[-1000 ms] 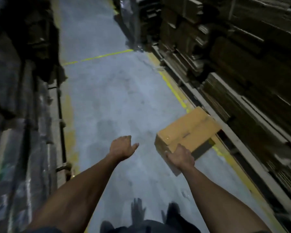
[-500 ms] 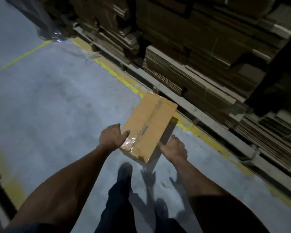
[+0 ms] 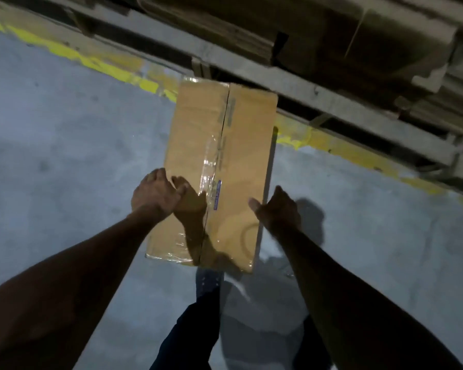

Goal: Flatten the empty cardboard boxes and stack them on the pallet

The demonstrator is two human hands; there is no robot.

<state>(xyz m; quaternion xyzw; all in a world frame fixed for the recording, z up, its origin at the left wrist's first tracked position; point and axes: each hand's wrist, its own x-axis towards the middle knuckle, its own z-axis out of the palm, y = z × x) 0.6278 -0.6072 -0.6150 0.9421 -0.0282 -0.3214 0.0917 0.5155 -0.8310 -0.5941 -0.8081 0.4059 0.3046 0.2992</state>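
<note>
Left hand (image 3: 155, 194): grips the box's left edge, thumb on top.
Right hand (image 3: 277, 208): cups the right edge, thumb spread.
Cardboard box (image 3: 225, 156): unflattened, taped seam up, over the floor (image 3: 64, 156) beside the yellow line (image 3: 96, 62).
Risk: tape unbroken — pressing may buckle the panels, not fold them; edge-only hold could slip.

Tan cardboard box (image 3: 241, 145), glossy clear tape (image 3: 209, 180) along its seam, small blue label (image 3: 218, 194). Grey concrete floor (image 3: 64, 161) with worn yellow line (image 3: 96, 65). Trousers (image 3: 187, 332) dark navy.

Both hands' fingers hide behind the cardboard box (image 3: 233, 161) sides.
</note>
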